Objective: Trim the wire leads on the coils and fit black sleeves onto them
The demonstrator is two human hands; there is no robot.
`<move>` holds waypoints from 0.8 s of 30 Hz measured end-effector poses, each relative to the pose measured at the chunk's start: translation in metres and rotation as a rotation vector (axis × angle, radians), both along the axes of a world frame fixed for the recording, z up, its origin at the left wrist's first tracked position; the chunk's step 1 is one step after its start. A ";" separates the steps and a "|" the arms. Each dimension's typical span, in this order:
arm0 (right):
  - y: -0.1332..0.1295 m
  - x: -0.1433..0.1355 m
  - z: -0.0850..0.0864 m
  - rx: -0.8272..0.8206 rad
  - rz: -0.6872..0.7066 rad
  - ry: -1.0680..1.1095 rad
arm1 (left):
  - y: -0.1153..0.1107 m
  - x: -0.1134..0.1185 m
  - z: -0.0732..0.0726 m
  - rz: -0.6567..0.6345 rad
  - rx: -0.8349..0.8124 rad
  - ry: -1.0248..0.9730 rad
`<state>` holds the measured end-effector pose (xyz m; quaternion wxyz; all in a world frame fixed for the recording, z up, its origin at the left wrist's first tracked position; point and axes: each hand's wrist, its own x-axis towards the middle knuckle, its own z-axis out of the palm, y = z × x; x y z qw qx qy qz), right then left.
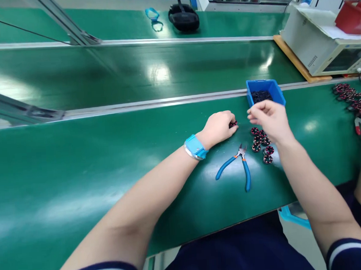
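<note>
My left hand [220, 128], with a light blue band at the wrist, rests on the green table and is closed round a small dark and reddish ring-shaped part [232, 124]. My right hand [268, 116] is raised just in front of the blue bin [280, 94], which holds dark small pieces. Its thumb and fingertips are pinched together; whatever is between them is too small to make out. Below it lie several round coil-like parts [256, 147] in a loose cluster. Blue-handled cutters [247, 174] lie with handles spread, to the left of the cluster.
A metal rail [154, 104] runs behind the work area. Farther back are a black case [183, 18] and a blue strap [152, 14]. At right stand a beige instrument [318, 49] and a red bin [352, 18], with another person's hand near more coil parts [349, 96].
</note>
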<state>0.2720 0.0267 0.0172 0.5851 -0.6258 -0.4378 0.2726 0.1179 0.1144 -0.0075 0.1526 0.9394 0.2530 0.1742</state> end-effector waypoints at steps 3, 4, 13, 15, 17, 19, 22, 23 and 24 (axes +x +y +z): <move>-0.023 -0.043 -0.016 0.006 0.025 0.309 | -0.023 -0.028 -0.005 0.071 -0.020 -0.222; -0.027 -0.053 -0.021 -0.008 0.021 0.378 | -0.032 -0.038 -0.007 0.090 -0.041 -0.333; -0.028 -0.078 -0.037 -0.053 0.025 0.527 | -0.064 -0.071 -0.015 0.117 -0.006 -0.639; -0.029 -0.079 -0.037 -0.050 0.010 0.491 | -0.062 -0.069 -0.015 0.118 0.003 -0.646; -0.030 -0.078 -0.036 -0.057 0.007 0.473 | -0.061 -0.068 -0.016 0.128 0.006 -0.640; -0.031 -0.078 -0.036 -0.062 0.015 0.473 | -0.060 -0.068 -0.016 0.129 0.013 -0.635; -0.032 -0.078 -0.036 -0.056 0.039 0.488 | -0.061 -0.068 -0.017 0.112 0.025 -0.651; -0.032 -0.078 -0.036 -0.051 0.047 0.491 | -0.062 -0.068 -0.017 0.107 0.027 -0.657; -0.032 -0.078 -0.036 -0.047 0.053 0.489 | -0.062 -0.068 -0.017 0.106 0.027 -0.659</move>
